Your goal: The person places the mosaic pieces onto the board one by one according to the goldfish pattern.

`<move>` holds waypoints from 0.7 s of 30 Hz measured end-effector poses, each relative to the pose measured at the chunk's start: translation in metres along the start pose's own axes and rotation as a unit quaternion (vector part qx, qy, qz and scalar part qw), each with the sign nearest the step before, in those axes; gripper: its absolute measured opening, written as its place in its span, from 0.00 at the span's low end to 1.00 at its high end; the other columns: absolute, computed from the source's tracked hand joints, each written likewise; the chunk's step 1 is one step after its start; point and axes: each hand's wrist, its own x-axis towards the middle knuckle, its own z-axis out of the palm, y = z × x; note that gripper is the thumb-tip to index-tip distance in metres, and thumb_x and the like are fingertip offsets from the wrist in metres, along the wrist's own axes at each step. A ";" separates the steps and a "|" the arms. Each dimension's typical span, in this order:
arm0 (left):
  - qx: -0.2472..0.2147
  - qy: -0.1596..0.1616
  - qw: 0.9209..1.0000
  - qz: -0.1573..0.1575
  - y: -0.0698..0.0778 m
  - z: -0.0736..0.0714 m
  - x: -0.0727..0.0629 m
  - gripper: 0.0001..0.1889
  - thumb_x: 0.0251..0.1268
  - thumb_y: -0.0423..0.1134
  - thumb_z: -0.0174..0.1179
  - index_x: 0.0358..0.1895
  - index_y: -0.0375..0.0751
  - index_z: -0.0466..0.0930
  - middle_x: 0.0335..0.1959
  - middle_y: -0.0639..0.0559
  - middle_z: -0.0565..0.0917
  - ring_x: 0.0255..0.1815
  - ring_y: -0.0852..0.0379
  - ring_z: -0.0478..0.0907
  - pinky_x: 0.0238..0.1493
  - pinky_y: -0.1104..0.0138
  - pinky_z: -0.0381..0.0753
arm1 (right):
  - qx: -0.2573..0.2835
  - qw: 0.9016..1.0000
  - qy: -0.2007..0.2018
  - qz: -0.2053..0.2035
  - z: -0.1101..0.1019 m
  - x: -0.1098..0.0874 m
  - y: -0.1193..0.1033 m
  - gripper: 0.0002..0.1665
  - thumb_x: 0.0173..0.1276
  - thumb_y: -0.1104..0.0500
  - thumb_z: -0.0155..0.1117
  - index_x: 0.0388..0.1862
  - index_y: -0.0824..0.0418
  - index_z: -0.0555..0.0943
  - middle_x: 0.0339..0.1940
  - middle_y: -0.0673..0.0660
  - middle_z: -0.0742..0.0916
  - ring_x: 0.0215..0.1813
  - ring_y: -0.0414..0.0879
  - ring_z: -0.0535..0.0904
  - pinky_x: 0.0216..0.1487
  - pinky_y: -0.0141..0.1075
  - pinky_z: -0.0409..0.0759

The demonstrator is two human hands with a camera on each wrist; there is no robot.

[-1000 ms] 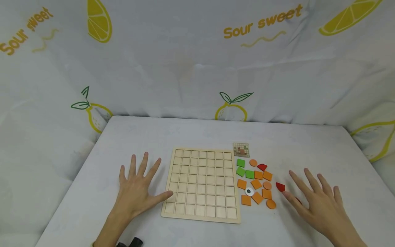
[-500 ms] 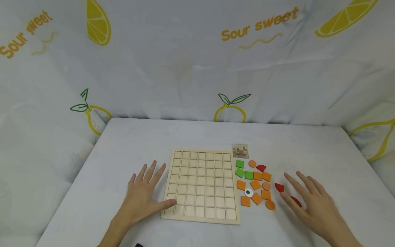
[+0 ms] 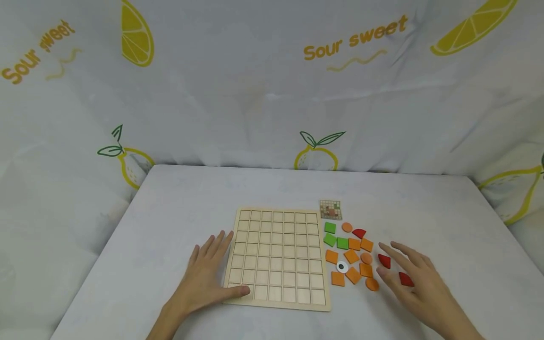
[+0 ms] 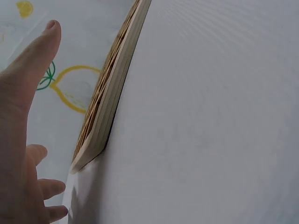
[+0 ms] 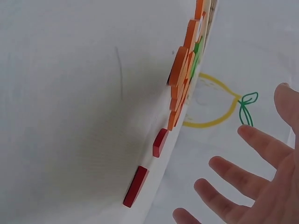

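Note:
My left hand [image 3: 206, 281] hovers at the left side of a square wooden grid board [image 3: 276, 252], fingers extended and its thumb overlapping the lower left corner. In the left wrist view, space shows between that thumb [image 4: 44, 46] and the board's edge [image 4: 110, 98]. To the right, my right hand [image 3: 418, 290] is held over the table with relaxed, spread fingers and nothing in them. Two red wedge tiles lie by it, one [image 3: 384, 261] near the thumb and index finger, another [image 3: 405, 279] partly beneath the hand. The right wrist view has its fingers [image 5: 238, 179] apart from the tiles.
Between board and right hand lie several orange square tiles [image 3: 353, 275], orange discs [image 3: 372, 284], green tiles [image 3: 342, 243], a third red wedge [image 3: 359, 233] and a white disc with a black dot [image 3: 342, 267]. A small pattern card [image 3: 330, 209] touches the board's upper right.
My left hand has moved right and toward the near side, closer to the board. The right hand has shifted left toward the tiles, its fingers less spread. The head view has tilted slightly.

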 end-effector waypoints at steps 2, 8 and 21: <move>-0.004 0.000 1.000 0.005 0.000 0.003 0.000 0.67 0.39 0.82 0.66 0.83 0.53 0.51 0.83 0.42 0.60 0.82 0.33 0.57 0.75 0.29 0.52 | 0.002 1.000 -0.005 0.006 0.001 0.000 -0.002 0.39 0.72 0.38 0.64 0.75 0.54 0.72 0.73 0.70 0.72 0.69 0.72 0.63 0.56 0.79 0.68; -0.001 0.005 1.000 0.015 0.000 0.012 0.000 0.71 0.36 0.85 0.64 0.84 0.48 0.50 0.83 0.42 0.59 0.83 0.34 0.55 0.77 0.31 0.47 | 0.018 1.000 0.012 -0.007 0.007 0.000 -0.009 0.36 0.69 0.41 0.69 0.70 0.57 0.77 0.68 0.67 0.76 0.64 0.67 0.68 0.55 0.71 0.77; 0.026 0.018 0.999 0.027 0.001 0.022 -0.002 0.76 0.30 0.89 0.61 0.84 0.49 0.46 0.84 0.43 0.55 0.84 0.37 0.51 0.77 0.34 0.42 | 0.049 0.996 0.053 -0.058 0.015 0.005 -0.025 0.33 0.56 0.51 0.82 0.60 0.59 0.84 0.58 0.61 0.83 0.58 0.59 0.74 0.54 0.66 0.79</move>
